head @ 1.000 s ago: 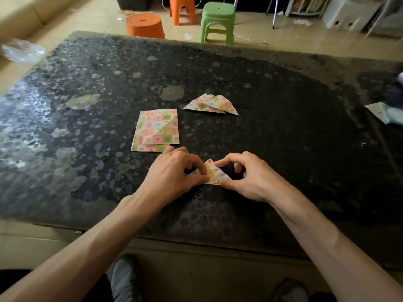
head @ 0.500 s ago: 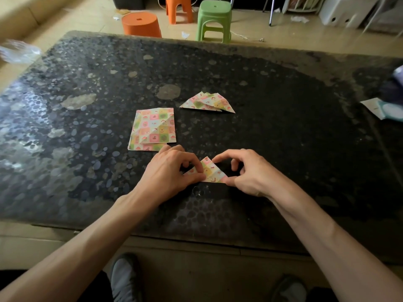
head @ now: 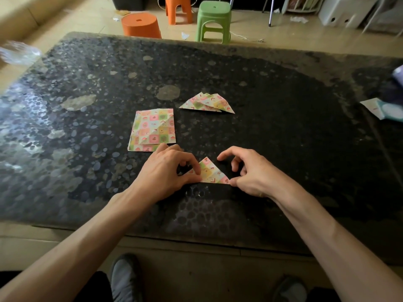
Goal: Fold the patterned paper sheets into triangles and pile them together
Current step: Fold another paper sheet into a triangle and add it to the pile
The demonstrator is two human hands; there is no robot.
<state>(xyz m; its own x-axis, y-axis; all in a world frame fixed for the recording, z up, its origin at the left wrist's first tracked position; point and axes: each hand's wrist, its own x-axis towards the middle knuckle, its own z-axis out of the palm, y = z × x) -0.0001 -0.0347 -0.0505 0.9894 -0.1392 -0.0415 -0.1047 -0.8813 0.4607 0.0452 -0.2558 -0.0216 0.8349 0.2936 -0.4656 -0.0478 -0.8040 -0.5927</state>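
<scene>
Ok, both hands down at the near-centre of the dark speckled table, working one small folded triangle of patterned paper that lies flat, long edge toward me, apex pointing away. L hand has fingers curled, index + thumb pinching the triangle's left corner, so it's gripping the paper. R hand: thumb tip sits on the right corner, index is arched up and clear of the apex, other fingers curled in behind. I can't tell if that's a real pinch or just a press. Stack of unfolded patterned sheets lies just beyond the L hand, squarish and slightly fanned, top sheet creased on the diagonal. Pile of finished triangles sits further back, right of the stack, overlapping and apart from the one in hand. Far right edge has a white card, partly cut off. Clear plastic is blurred at the far left. Past the table stand a round orange stool, another orange stool and a green stool. Two shoes show below the table edge.
</scene>
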